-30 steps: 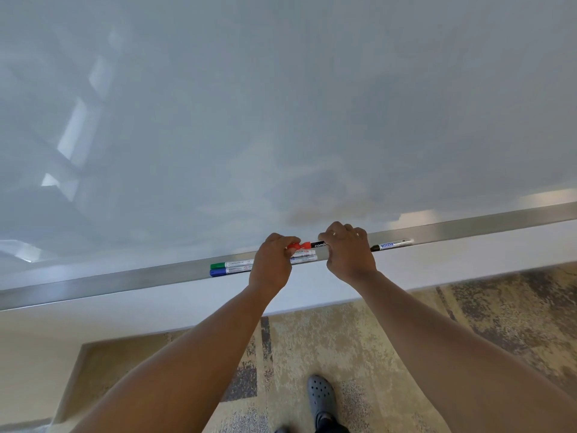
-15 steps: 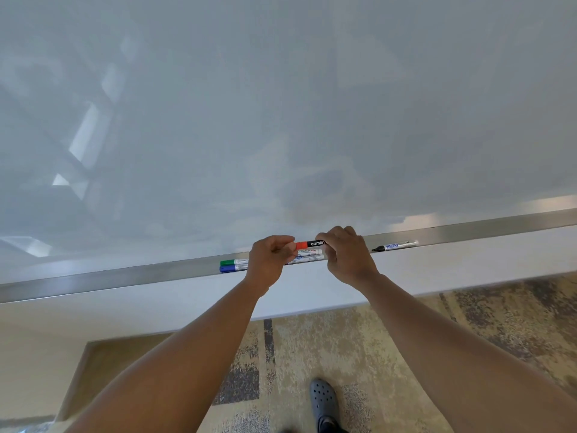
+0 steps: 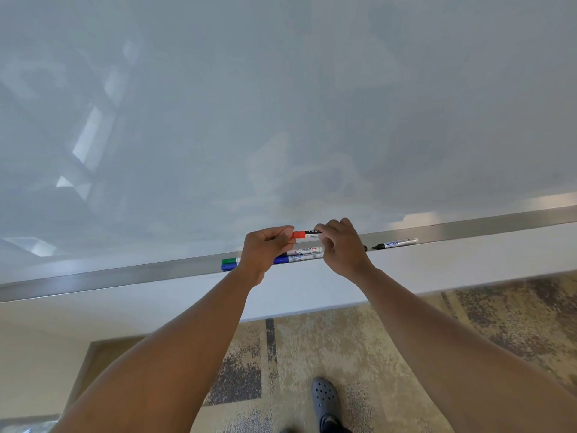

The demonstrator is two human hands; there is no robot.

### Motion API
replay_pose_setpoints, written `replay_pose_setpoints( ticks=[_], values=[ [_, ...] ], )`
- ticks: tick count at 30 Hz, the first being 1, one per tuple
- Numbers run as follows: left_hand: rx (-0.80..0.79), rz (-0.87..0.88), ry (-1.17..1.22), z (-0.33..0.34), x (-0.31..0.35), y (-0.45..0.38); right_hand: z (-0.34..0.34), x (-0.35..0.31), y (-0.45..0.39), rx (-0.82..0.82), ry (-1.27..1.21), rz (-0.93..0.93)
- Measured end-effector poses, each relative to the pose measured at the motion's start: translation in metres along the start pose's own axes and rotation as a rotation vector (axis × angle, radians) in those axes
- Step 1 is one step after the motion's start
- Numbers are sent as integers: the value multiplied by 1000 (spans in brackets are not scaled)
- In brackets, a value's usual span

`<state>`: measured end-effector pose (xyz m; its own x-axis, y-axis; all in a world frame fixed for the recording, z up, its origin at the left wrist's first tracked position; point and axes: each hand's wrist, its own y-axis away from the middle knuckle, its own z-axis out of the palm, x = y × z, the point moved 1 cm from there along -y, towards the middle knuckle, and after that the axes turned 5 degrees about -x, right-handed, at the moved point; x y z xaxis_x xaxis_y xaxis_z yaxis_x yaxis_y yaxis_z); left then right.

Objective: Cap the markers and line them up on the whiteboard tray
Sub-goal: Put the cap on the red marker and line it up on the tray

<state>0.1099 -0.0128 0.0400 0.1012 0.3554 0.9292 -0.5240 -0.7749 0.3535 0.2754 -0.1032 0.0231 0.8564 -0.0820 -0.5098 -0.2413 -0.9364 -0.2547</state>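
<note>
Glossy whiteboard [image 3: 281, 104] fills the upper frame above its metal tray [image 3: 125, 275]. At centre, the left hand [image 3: 265, 250] and right hand [image 3: 342, 248] pinch a red-capped marker [image 3: 304, 234] lying horizontal above the tray, cap leftward. Green marker [image 3: 230, 260], blue marker [image 3: 282, 260] and black marker [image 3: 394, 243] lie lengthwise in the tray.

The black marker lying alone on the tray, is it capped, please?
Uncapped: the black marker shows a bare tapered tip, no cap.
</note>
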Motion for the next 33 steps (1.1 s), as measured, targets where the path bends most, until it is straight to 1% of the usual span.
replay_pose_setpoints(
  ticks=[8, 17, 24, 27, 33],
  values=[
    [-25, -15, 37, 2, 5, -2, -4, -1, -4, 20, -27, 4],
    [-24, 9, -26, 7, 6, -5, -5, 6, -2, -57, -44, 35],
    [16, 61, -284, 16, -12, -16, -5, 27, -3, -193, -12, 52],
    [20, 81, -465, 24, -19, -24, -4, 39, 0, -262, 48, 80],
    [-47, 100, -771, 40, -40, -44, 1, 70, 6, -379, 170, 179]
  ],
)
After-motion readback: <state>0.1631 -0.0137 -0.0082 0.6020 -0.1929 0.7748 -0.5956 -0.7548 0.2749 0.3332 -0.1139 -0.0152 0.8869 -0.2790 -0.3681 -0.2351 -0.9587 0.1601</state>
